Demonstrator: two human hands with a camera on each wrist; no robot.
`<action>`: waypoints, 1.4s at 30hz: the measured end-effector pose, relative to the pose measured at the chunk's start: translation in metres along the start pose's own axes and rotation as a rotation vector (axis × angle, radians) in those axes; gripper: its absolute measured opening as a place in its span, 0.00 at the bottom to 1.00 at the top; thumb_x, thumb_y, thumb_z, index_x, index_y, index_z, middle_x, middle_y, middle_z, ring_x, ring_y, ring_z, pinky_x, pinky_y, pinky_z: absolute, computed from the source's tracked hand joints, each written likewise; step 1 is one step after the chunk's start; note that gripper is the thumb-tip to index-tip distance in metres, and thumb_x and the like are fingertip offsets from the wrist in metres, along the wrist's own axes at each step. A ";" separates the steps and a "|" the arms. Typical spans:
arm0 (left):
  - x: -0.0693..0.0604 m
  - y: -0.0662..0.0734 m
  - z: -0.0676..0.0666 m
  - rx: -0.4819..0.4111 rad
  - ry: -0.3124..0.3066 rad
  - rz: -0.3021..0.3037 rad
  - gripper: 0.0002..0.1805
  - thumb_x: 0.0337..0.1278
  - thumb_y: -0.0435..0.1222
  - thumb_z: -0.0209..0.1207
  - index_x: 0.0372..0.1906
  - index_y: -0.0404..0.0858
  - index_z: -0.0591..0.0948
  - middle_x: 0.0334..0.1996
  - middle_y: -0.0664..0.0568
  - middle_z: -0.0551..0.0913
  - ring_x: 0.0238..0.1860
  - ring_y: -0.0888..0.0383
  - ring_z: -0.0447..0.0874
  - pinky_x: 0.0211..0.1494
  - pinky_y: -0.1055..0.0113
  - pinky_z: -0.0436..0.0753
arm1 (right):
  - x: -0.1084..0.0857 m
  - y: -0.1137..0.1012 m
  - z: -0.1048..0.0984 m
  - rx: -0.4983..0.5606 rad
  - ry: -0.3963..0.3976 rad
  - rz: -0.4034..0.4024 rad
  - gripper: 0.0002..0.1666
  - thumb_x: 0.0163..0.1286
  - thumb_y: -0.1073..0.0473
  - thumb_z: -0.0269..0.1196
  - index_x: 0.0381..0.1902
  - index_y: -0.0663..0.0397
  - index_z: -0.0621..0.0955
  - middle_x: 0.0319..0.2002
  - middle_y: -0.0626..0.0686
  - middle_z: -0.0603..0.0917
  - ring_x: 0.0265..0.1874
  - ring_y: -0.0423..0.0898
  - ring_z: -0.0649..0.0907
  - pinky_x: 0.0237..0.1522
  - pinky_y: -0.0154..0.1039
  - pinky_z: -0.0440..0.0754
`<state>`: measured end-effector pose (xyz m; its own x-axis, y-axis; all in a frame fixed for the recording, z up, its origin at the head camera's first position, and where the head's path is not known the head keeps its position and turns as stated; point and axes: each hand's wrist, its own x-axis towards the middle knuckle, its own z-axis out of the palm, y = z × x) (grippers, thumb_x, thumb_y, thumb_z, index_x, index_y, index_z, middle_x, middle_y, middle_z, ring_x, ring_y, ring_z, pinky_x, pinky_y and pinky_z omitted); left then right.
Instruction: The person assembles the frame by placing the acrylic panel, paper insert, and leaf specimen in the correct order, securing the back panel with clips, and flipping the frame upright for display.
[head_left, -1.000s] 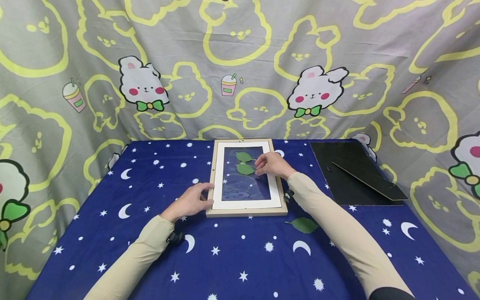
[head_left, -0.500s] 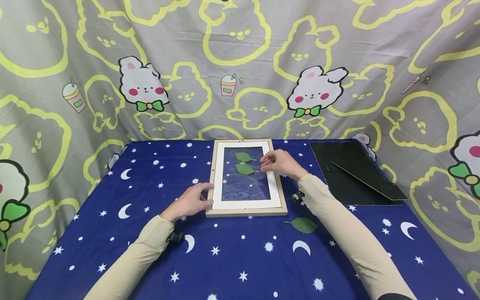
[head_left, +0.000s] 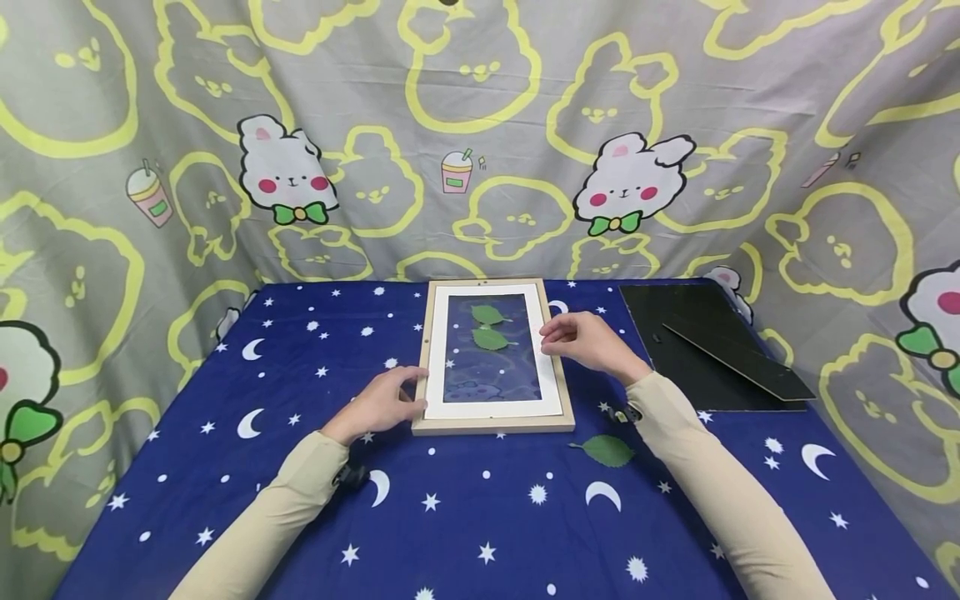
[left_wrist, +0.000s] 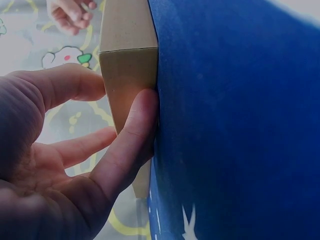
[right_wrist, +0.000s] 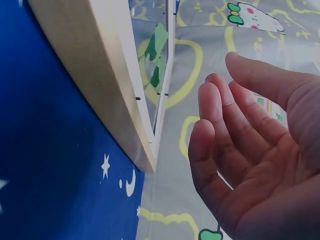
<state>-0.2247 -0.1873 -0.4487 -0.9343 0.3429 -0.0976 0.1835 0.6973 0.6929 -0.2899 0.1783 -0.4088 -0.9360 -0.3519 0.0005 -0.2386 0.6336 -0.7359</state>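
Blue, star-printed worktop (head_left: 420,533) bears a wooden frame (head_left: 491,426) with two leaves (head_left: 491,338). Left hand (head_left: 381,404) touches the frame, fingers spread; right hand (head_left: 588,340) hovers near its opposite edge, fingers loosely curved.

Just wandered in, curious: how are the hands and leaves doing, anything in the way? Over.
Left hand touching frame. Right hand empty, near frame's right side. Two leaves within frame, third leaf outside. No obstruction seen.

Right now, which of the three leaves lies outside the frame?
The near leaf, on the blue cloth; the far leaf and middle leaf both lie within the frame.
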 end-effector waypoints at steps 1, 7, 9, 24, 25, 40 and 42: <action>0.000 0.000 0.000 0.001 0.000 0.001 0.30 0.62 0.36 0.65 0.69 0.34 0.74 0.61 0.38 0.79 0.36 0.58 0.85 0.35 0.63 0.82 | -0.004 0.001 -0.001 0.003 0.006 -0.005 0.14 0.68 0.58 0.71 0.49 0.56 0.86 0.40 0.51 0.89 0.42 0.47 0.86 0.50 0.47 0.83; -0.001 0.001 0.000 -0.004 -0.006 -0.004 0.31 0.62 0.35 0.65 0.70 0.34 0.74 0.61 0.38 0.78 0.36 0.58 0.84 0.35 0.63 0.82 | -0.024 0.004 -0.004 -0.035 0.022 -0.033 0.11 0.67 0.58 0.72 0.46 0.52 0.86 0.39 0.49 0.89 0.41 0.46 0.86 0.49 0.45 0.84; 0.000 0.001 0.000 -0.004 -0.008 -0.004 0.31 0.62 0.36 0.65 0.70 0.34 0.74 0.60 0.38 0.78 0.35 0.58 0.84 0.35 0.63 0.82 | -0.030 0.005 -0.004 -0.054 0.022 -0.047 0.12 0.67 0.58 0.72 0.46 0.53 0.87 0.39 0.49 0.89 0.40 0.45 0.86 0.47 0.44 0.84; 0.000 0.002 -0.001 0.009 -0.018 -0.007 0.30 0.63 0.35 0.65 0.69 0.33 0.74 0.60 0.37 0.79 0.38 0.56 0.86 0.36 0.62 0.83 | -0.076 0.020 -0.014 -0.120 -0.113 -0.118 0.14 0.65 0.59 0.73 0.47 0.56 0.86 0.37 0.43 0.88 0.37 0.40 0.85 0.40 0.36 0.84; 0.000 0.002 -0.001 0.009 -0.018 -0.004 0.31 0.63 0.35 0.65 0.69 0.33 0.74 0.60 0.37 0.79 0.38 0.56 0.86 0.36 0.62 0.83 | -0.078 0.021 -0.014 -0.121 -0.130 -0.124 0.14 0.65 0.59 0.73 0.47 0.56 0.86 0.37 0.43 0.88 0.37 0.40 0.86 0.40 0.36 0.84; 0.001 0.000 0.000 0.008 -0.019 -0.008 0.31 0.63 0.36 0.66 0.70 0.34 0.73 0.56 0.37 0.80 0.37 0.56 0.84 0.36 0.62 0.82 | -0.084 0.020 -0.006 -0.175 -0.450 -0.219 0.07 0.62 0.63 0.74 0.38 0.53 0.87 0.31 0.40 0.86 0.32 0.35 0.84 0.39 0.34 0.84; 0.002 -0.001 0.000 0.010 -0.019 -0.009 0.31 0.63 0.36 0.66 0.70 0.34 0.73 0.57 0.36 0.79 0.37 0.56 0.84 0.37 0.62 0.82 | -0.086 0.019 -0.004 -0.175 -0.469 -0.216 0.08 0.61 0.64 0.74 0.38 0.52 0.87 0.32 0.41 0.87 0.32 0.35 0.84 0.40 0.33 0.84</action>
<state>-0.2262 -0.1871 -0.4497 -0.9298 0.3488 -0.1173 0.1787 0.7067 0.6846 -0.2151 0.2230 -0.4200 -0.6544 -0.7312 -0.1925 -0.4899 0.6039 -0.6287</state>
